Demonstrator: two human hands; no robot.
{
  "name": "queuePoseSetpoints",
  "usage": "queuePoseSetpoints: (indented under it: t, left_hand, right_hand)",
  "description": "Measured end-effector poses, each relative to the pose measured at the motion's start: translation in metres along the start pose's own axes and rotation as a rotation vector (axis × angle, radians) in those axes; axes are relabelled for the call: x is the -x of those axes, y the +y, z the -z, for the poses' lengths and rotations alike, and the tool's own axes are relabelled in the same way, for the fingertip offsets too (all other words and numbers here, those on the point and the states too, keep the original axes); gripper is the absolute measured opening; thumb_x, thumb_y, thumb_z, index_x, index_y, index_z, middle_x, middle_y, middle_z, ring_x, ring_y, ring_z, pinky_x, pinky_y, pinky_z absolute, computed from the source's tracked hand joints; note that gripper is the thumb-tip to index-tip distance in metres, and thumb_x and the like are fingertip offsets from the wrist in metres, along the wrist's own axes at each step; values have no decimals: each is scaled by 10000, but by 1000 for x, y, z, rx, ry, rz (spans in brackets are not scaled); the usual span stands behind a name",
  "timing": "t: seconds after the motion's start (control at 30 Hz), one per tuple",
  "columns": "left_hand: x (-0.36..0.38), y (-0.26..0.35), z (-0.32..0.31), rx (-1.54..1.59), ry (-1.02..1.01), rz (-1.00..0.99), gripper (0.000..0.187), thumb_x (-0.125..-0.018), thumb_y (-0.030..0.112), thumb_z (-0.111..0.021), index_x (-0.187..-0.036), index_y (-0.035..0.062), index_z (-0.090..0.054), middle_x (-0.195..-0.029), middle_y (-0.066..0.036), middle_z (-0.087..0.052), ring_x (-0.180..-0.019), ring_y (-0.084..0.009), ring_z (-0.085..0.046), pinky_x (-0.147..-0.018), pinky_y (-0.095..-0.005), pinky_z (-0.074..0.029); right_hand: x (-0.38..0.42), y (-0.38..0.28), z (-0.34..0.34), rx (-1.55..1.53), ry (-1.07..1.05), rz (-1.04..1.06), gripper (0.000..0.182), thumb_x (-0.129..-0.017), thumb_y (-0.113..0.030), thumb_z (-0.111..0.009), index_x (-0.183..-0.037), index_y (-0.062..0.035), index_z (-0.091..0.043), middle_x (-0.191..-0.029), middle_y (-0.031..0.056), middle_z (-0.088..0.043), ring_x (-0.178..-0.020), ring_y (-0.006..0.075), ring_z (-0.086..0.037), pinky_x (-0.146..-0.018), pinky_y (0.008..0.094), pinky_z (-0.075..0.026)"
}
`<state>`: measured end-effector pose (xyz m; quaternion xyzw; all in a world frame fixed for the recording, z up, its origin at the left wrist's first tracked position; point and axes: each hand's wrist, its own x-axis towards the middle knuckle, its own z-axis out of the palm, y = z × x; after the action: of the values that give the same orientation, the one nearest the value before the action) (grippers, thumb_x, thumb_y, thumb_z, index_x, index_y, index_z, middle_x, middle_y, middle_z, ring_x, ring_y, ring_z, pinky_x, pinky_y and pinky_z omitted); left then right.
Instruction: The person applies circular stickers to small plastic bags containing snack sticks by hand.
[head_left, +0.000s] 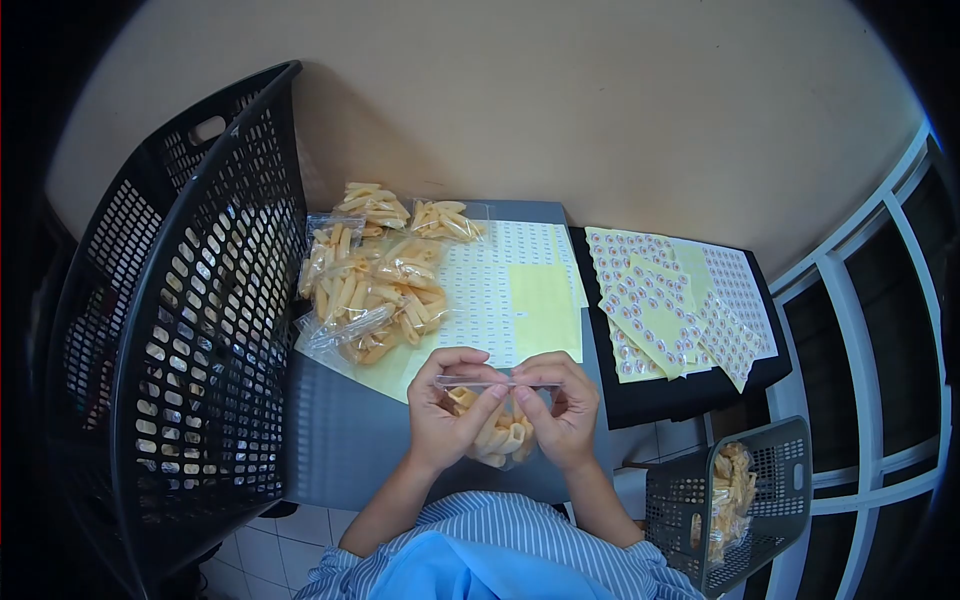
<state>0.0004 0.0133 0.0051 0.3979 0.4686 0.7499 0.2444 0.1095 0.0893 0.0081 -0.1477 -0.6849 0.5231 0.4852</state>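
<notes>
Both hands pinch the top edge of a clear plastic bag of penne pasta (502,438) near the table's front edge. My left hand (450,410) is closed on the left part of the bag's edge, thumb pointing inward. On the right part, my right hand (558,408) is closed the same way, and the two thumbs nearly meet in the middle. Pale tubes of pasta hang below the fingers. Beyond my left hand lies a pile of bagged pasta (385,275). Past the hands is a label sheet (490,270) with small printed labels and a bare yellow area.
A tall black perforated basket (215,290) stands on the left. Sheets of round stickers (675,310) lie on a black surface at right. Lower right, a smaller grey basket (780,485) holds bagged pasta. White metal bars (850,360) run along the right side; a wall rises behind.
</notes>
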Motion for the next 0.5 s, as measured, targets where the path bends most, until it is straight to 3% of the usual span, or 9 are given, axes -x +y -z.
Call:
queuePoseSetpoints:
  t: [0.5]
  left_hand:
    - [5, 0, -3, -45, 83, -44, 356, -713, -31, -650, -1012, -18, -457, -784, -96, -625, -774, -112, -600, -722, -229, -467]
  right_hand:
    - [3, 3, -9, 37, 85, 49, 81, -741, -18, -609, -815, 5, -585, -838, 108, -595, -776, 154, -568, -676, 244, -441]
